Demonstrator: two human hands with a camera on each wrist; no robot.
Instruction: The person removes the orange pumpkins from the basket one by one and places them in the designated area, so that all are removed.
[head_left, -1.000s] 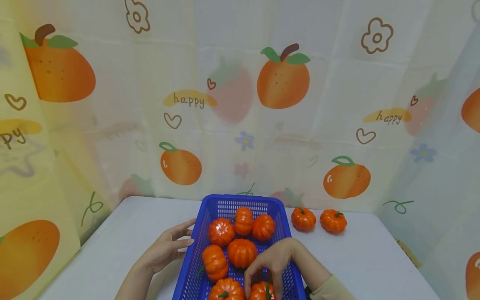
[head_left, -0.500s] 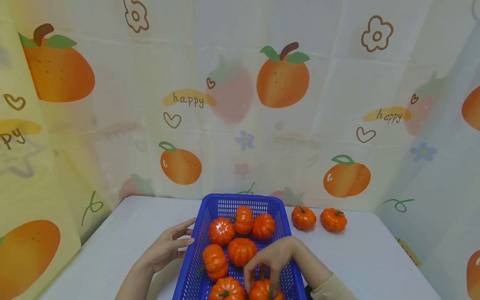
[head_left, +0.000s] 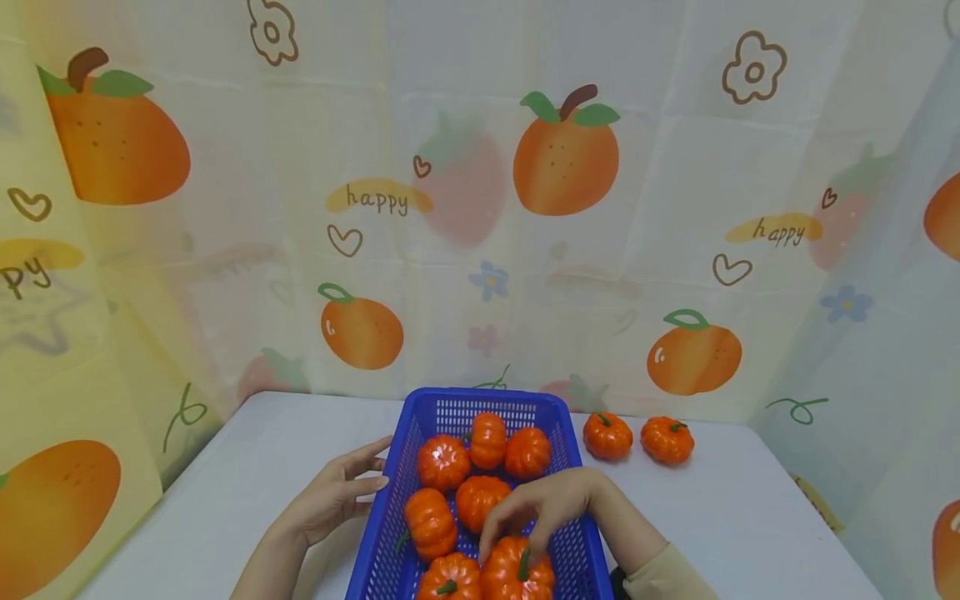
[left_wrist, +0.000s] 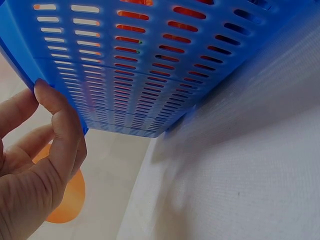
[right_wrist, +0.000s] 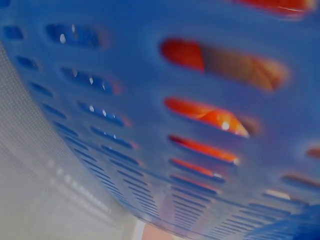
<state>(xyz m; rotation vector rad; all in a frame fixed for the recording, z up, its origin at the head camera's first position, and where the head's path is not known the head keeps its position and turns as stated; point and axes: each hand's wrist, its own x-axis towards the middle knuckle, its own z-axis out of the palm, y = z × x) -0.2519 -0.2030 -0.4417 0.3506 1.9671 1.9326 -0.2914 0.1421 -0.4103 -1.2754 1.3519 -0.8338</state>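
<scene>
A blue plastic basket (head_left: pixel 396 475) with slotted walls stands on the table, with several glossy orange toy pumpkins inside. At its left side, my left hand (head_left: pixel 333 496) touches the rim with its fingertips; in the left wrist view the fingers (left_wrist: pixel 65 135) are lightly bent at the rim. My right hand (head_left: pixel 543 504) reaches over the right rim, its thumb and fingers gripping a pumpkin (head_left: pixel 517 575) with a green stem, near the basket's front. Another pumpkin (head_left: pixel 452 575) lies just left of it. Through the slots in the right wrist view, orange pumpkin skin (right_wrist: pixel 200 112) shows.
Two more pumpkins, one near the basket (head_left: pixel 607 436) and one farther right (head_left: pixel 667 440), sit on the white table (head_left: pixel 720 517) behind the right forearm. A fruit-printed curtain (head_left: pixel 480 250) hangs close behind the table's back edge.
The pumpkin under my right hand has first tipped rightward, then come up and left, its stem now facing the camera. My left hand and the basket stay put.
</scene>
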